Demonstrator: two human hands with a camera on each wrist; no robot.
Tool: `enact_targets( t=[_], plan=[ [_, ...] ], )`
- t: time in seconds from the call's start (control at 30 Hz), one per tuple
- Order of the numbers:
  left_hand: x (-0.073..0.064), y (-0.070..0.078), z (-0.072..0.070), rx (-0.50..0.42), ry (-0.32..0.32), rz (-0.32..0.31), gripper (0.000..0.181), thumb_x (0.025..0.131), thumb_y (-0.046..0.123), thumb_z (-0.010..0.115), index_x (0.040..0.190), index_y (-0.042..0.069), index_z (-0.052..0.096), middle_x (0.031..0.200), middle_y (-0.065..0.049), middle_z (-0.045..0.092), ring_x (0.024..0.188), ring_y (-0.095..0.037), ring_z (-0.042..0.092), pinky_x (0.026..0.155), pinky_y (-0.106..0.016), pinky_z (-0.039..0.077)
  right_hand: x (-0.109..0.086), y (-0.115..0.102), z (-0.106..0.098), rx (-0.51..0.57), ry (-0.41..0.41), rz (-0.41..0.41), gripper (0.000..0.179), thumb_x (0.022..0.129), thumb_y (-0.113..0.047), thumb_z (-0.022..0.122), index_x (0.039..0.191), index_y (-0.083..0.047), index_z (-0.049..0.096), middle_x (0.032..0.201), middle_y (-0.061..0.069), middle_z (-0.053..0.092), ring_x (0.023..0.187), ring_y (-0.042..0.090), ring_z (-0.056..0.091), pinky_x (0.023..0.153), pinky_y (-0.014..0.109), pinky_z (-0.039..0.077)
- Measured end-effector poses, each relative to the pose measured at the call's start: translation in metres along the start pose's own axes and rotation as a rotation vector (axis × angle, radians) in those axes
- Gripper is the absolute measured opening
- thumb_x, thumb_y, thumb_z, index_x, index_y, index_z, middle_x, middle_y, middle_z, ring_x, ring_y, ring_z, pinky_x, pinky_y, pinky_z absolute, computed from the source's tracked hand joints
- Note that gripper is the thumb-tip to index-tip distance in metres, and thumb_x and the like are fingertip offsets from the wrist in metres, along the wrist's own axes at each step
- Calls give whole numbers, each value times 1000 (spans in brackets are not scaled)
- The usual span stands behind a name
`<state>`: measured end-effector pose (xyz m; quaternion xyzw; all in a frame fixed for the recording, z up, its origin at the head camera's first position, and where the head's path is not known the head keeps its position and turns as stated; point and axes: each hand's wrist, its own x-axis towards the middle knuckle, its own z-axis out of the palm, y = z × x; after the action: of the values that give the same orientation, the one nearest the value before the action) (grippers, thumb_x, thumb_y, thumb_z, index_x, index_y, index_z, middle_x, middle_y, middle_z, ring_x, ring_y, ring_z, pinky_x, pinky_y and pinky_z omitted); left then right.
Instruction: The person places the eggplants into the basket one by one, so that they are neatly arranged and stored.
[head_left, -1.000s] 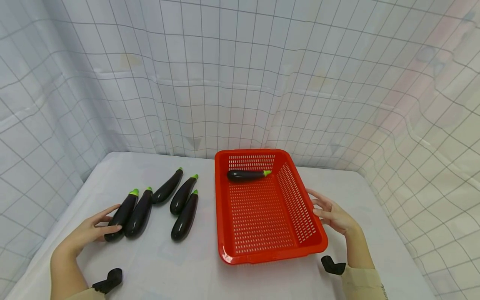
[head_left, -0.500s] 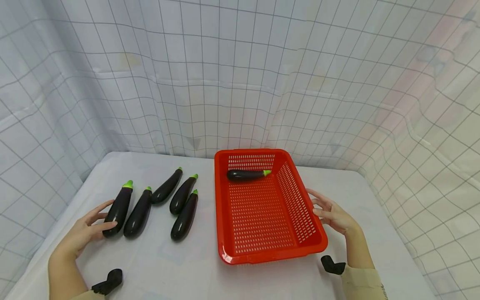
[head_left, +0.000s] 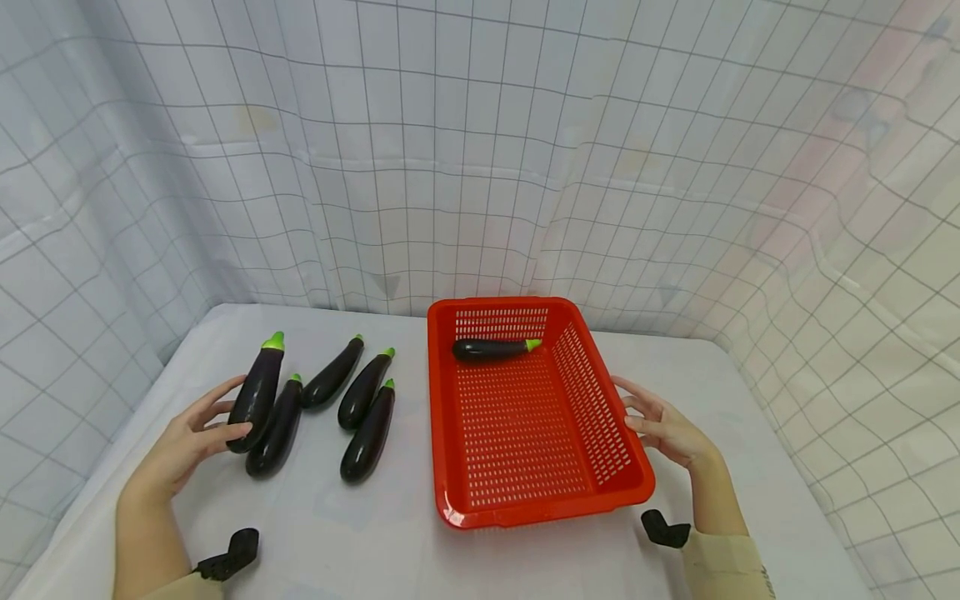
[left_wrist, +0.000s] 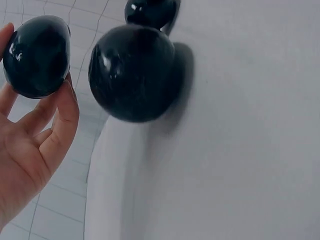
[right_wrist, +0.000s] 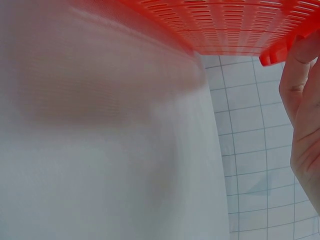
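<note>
In the head view my left hand [head_left: 198, 433] holds an eggplant [head_left: 257, 400] between thumb and fingers near its thick end, green cap pointing away. In the left wrist view that eggplant [left_wrist: 37, 57] shows end-on in the fingers, apart from a second eggplant [left_wrist: 132, 75]. In the head view the held one overlaps its neighbour [head_left: 276, 433]. My right hand [head_left: 667, 429] touches the outer right rim of a red plastic basket [head_left: 442, 433] with spread, lightly bent fingers. In the right wrist view that hand [right_wrist: 307, 120] reaches up to the rim. One eggplant [head_left: 491, 350] lies crosswise at the basket's far end.
Three more eggplants lie left of the basket: a far one [head_left: 333, 372], a middle one [head_left: 365, 389] and a near one [head_left: 369, 433]. The white-covered table [head_left: 315, 533] is bounded by a grid-patterned curtain [head_left: 480, 167] behind and at both sides. Black straps sit at both wrists.
My left hand has lifted the leftmost eggplant, first shifting it slightly left away from its neighbour, then up and right. My right hand and the basket have stayed in place.
</note>
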<state>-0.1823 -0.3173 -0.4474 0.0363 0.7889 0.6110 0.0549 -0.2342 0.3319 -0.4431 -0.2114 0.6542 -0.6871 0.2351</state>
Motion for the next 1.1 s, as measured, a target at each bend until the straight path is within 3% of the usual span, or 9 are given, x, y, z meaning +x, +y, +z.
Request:
enact_targets(
  t=[0.3,0.6,0.83,1.1],
  plan=[
    [19,27,21,26,-8,49,66,90,13,57,145,30,25,119,5,38,91,-4,56,73,-21,43,-1,-3,4,16,20,10,61,93,6,40,147,-9,15,117,10,51,95,20,62,72,40,53],
    [45,51,47,50,-59,121,68,88,13,61,145,26,26,127,-10,35,92,-8,55,77,-21,43,0,-4,4,26,6,-5,62,93,6,40,146,-7,13,116,11,51,95,21,61,73,39,53],
    [64,67,67,34,-114,162,69,86,13,63,144,24,28,129,-14,36,94,-13,56,80,-25,42,0,-3,2,-15,25,-7,60,93,6,41,146,-8,17,116,11,51,94,21,62,71,40,53],
    [82,85,88,22,-164,179,71,83,12,67,143,22,31,130,-16,38,97,-15,57,86,-39,36,-1,-7,6,-80,65,7,60,92,3,46,145,-5,19,113,11,52,91,21,62,69,40,53]
  ],
)
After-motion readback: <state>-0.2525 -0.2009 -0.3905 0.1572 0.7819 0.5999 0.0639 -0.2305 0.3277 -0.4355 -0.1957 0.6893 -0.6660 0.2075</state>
